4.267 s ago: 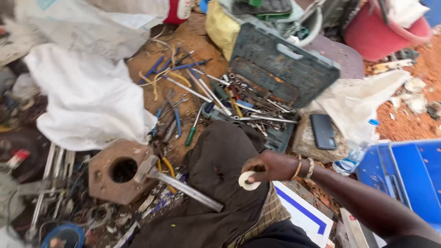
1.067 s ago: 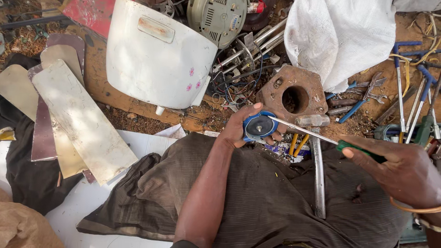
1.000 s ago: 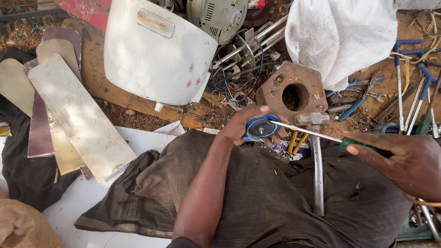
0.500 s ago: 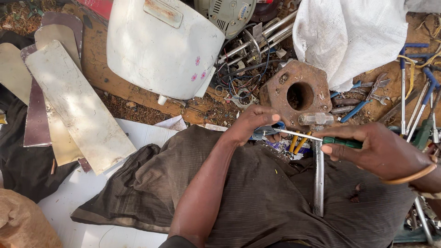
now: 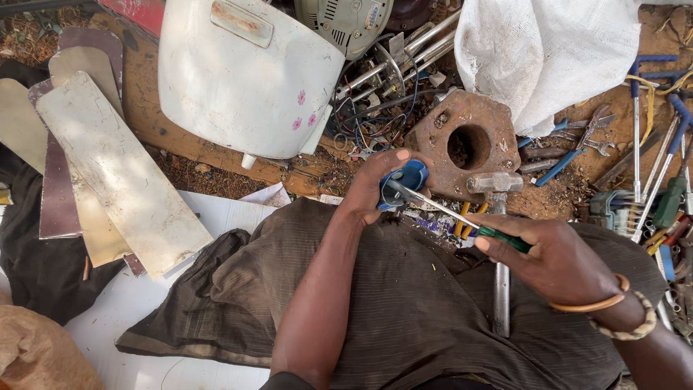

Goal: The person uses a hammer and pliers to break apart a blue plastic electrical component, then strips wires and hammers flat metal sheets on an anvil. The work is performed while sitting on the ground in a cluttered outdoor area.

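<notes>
My left hand [image 5: 375, 184] grips a small round blue part [image 5: 408, 180] above my lap. My right hand [image 5: 556, 256] holds a green-handled screwdriver [image 5: 462, 220], and its thin metal shaft slants up to the left with the tip at the blue part. Behind both hands lies a rusty octagonal metal block [image 5: 469, 144] with a round hole. A hammer [image 5: 498, 238] with a metal handle lies upright over my lap, its head against the block.
A white plastic cover [image 5: 238, 72] lies at the top, with a tangle of wires and metal rods [image 5: 382, 94] beside it. Worn flat blades [image 5: 108, 166] lie at the left. A white sack [image 5: 548, 50] and several blue-handled tools [image 5: 650, 130] fill the right.
The view swung from a toolbox area to the rusty block. My left hand keeps the blue part; my right hand slid the screwdriver leftward, bringing its tip onto the part.
</notes>
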The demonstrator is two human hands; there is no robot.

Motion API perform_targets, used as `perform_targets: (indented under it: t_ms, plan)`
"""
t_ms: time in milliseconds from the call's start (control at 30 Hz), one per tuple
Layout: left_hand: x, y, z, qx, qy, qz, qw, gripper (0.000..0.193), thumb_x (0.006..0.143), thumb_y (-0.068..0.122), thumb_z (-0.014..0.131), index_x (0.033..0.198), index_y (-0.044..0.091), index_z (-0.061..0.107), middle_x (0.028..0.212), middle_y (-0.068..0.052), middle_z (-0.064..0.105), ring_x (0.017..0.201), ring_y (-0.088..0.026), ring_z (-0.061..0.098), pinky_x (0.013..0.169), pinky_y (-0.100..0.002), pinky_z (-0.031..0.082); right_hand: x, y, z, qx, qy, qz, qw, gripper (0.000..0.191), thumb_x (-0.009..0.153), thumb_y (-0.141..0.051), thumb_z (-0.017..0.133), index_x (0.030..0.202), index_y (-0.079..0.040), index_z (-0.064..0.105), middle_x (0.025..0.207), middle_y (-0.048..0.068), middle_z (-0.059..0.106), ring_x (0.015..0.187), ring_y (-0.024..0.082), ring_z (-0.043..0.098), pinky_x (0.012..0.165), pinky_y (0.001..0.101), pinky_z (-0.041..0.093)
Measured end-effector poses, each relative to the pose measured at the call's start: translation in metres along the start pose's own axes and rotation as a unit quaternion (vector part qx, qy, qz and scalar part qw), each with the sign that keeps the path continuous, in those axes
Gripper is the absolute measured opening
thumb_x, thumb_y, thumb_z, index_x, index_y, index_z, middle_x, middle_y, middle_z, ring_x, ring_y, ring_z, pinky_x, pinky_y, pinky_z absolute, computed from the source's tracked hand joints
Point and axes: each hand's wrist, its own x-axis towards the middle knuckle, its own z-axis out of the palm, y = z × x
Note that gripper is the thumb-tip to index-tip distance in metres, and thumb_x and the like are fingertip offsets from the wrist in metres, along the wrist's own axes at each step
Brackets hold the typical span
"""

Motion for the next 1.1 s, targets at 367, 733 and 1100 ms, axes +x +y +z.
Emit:
perform_targets:
  t_ms: [367, 733, 1100]
  plan:
    - [-0.001, 0.006, 0.011, 0.033, -0.164, -0.061, 0.984, 0.063, 0.093, 0.050, 0.073, 0.118, -0.007, 0.071, 0.100, -0.019, 0.074, 0.087, -0.025, 0.074, 0.080, -0.038, 0.063, 0.011, 0.038, -0.006, 0.011, -0.106, -0.044, 0.993, 0.055, 0.096, -0.043, 0.066, 0.145, -0.018, 0.064, 0.111, 0.017, 0.078, 0.089, 0.022, 0.076, 0.076, 0.0412, 0.060]
    - [0.016, -0.033, 0.014, 0.161, -0.082, 0.022, 0.983, 0.043, 0.099, 0.038, 0.068, 0.117, 0.000, 0.075, 0.095, -0.010, 0.075, 0.086, -0.016, 0.071, 0.081, -0.029, 0.059, 0.051, 0.009, 0.080, -0.199, 0.005, 0.010, 0.980, 0.067, 0.098, -0.065, 0.047, 0.097, 0.000, 0.065, 0.071, 0.020, 0.067, 0.064, 0.034, 0.069, 0.062, 0.0467, 0.057]
    - [0.018, -0.041, 0.015, 0.015, 0.130, 0.039, 0.991, 0.038, 0.098, 0.029, 0.061, 0.108, -0.007, 0.070, 0.085, -0.014, 0.072, 0.070, -0.021, 0.070, 0.065, -0.036, 0.061, 0.060, 0.027, 0.096, -0.246, 0.152, -0.119, 0.950, 0.044, 0.102, -0.042, 0.056, 0.079, -0.005, 0.060, 0.062, 0.012, 0.064, 0.053, 0.033, 0.064, 0.048, 0.0465, 0.050]
